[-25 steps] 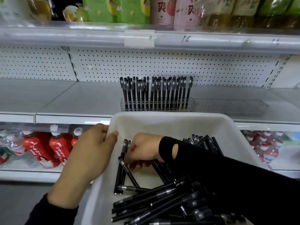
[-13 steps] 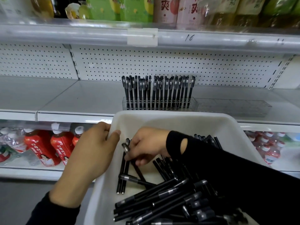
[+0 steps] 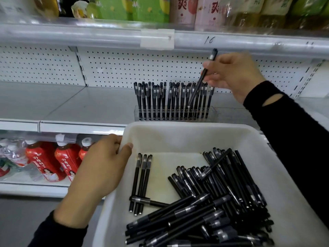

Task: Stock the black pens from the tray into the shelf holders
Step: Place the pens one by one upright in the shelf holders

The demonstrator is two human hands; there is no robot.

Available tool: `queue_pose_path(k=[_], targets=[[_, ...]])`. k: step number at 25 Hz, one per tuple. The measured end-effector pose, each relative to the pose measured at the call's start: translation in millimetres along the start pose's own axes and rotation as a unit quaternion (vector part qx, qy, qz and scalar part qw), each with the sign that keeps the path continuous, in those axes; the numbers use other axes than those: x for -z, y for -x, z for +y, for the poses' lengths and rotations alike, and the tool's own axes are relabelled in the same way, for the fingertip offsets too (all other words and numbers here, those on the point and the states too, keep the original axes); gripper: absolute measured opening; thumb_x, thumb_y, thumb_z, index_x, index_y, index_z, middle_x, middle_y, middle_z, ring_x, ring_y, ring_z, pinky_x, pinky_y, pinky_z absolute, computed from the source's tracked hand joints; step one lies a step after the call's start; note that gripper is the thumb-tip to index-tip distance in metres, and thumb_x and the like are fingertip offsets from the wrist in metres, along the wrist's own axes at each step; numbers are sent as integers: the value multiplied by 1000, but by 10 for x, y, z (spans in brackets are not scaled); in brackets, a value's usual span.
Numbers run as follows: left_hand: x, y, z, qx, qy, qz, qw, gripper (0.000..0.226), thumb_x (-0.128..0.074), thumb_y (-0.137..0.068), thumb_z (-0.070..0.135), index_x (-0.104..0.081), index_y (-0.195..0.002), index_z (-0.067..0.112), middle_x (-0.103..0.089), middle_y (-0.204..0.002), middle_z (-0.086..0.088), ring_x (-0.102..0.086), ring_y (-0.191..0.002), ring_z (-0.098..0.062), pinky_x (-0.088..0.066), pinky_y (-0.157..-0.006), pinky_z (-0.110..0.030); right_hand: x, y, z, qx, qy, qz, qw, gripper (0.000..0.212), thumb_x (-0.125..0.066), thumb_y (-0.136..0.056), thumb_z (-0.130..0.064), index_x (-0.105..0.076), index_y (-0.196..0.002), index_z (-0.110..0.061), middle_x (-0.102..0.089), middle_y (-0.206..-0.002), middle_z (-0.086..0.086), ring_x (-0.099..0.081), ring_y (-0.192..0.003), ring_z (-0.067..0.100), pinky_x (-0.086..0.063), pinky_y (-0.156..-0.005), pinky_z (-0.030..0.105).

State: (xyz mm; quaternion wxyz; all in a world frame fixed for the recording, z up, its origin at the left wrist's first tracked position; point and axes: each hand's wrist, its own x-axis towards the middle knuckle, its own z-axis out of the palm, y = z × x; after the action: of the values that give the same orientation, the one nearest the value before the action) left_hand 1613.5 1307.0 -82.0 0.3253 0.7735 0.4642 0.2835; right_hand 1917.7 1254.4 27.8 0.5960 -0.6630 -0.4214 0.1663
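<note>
Right hand [image 3: 233, 75] rose, pinching one pen [image 3: 199, 83] over the holder [image 3: 175, 116]. Left hand [image 3: 101, 168] grips the tray [image 3: 178, 125]. Many pens [image 3: 204, 202] still wait inside.

The left hand [image 3: 105, 164] sits near and low, its black-sleeved forearm coming from the lower left, gripping the left rim of the tray [image 3: 187, 138], thumb on top. The right hand [image 3: 233, 73], raised farther right, pinches a tilted pen [image 3: 203, 77].

Red bottles [image 3: 44, 163] below, cartons [image 3: 146, 8] above

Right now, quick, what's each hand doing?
Left hand: gripping the tray rim.
Right hand: pinching one pen over the holder.
</note>
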Motion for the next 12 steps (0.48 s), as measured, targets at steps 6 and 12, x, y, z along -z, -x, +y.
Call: queue_pose_path(k=[6, 12], targets=[[2, 6, 23, 3, 11, 1, 1000, 16, -55, -96, 32, -66, -91, 22, -71, -75, 1, -66, -74, -16, -55, -71, -42, 120, -309, 317, 35, 107, 77, 991, 11, -74, -89, -23, -71, -96, -15, -75, -87, 6, -74, -73, 15, -60, -70, 25], [-16, 3, 42, 6, 5, 3, 1000, 16, -56, -96, 32, -66, -87, 22, -71, -71, 1, -66, -71, -15, -53, -66, -38, 134, -530, 570, 23, 165, 92, 982, 16, -75, -88, -19, -72, -98, -7, -75, -90, 10, -75, -80, 26, -63, -77, 38]])
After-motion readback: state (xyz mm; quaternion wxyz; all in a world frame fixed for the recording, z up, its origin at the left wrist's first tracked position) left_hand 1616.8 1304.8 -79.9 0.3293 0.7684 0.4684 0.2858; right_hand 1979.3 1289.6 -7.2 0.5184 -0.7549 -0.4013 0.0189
